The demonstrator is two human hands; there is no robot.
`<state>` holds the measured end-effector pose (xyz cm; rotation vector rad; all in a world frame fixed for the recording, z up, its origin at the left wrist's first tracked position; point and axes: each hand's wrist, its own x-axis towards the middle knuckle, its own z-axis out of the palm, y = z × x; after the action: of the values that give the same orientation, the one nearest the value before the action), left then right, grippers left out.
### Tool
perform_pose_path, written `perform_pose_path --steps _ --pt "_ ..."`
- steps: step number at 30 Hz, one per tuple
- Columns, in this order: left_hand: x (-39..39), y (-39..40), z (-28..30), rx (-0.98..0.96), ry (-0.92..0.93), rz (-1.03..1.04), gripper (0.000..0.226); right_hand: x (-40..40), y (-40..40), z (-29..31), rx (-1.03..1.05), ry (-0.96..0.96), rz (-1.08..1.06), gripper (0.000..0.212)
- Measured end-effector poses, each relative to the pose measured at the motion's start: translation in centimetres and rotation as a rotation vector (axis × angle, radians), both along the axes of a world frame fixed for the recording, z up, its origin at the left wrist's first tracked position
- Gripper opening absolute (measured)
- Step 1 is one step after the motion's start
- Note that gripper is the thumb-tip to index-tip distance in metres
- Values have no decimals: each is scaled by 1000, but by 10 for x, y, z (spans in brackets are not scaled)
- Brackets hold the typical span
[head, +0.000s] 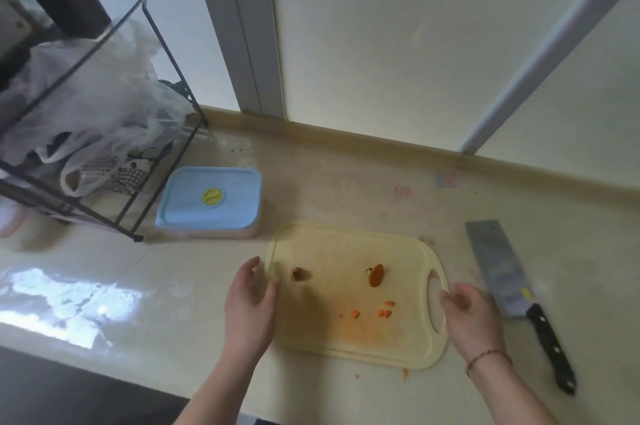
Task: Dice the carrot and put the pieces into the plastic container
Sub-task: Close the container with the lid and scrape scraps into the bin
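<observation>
Carrot bits (385,313) on the cutting board (325,327): small, light, firm, likely slippery; best pinched or swept together. Left hand (250,296) and right hand (468,308) hover relaxed, grasping nothing, beside the board's edges.

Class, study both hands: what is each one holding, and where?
Nothing is held. The left hand and right hand hover at the pale yellow plastic cutting board's ends.

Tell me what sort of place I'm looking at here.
Most likely a home kitchen counter: a cutting board with carrot scraps, a cleaver beside it, and a wire dish rack by the wall.
</observation>
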<state>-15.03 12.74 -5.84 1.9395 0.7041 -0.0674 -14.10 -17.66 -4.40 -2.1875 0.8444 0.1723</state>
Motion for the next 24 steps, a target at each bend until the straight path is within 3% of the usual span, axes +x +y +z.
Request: perform_pose_path --steps 4,10,12,16,19,24 --pt "7 -6 10 -166 36 112 36 9 -8 -1 39 109 -92 28" --pt "17 -1 15 -297 90 248 31 16 -16 -1 -49 192 127 38" --pt "17 4 15 -379 115 283 29 5 -17 -4 101 139 81 33" --pt "12 8 21 -525 112 381 22 -19 -9 0 687 28 -181 22" --pt "2 9 30 -593 84 428 21 -29 -13 3 793 24 -187 24" --pt "-36 16 42 -453 -23 314 22 -43 -15 14 855 -38 -102 24"
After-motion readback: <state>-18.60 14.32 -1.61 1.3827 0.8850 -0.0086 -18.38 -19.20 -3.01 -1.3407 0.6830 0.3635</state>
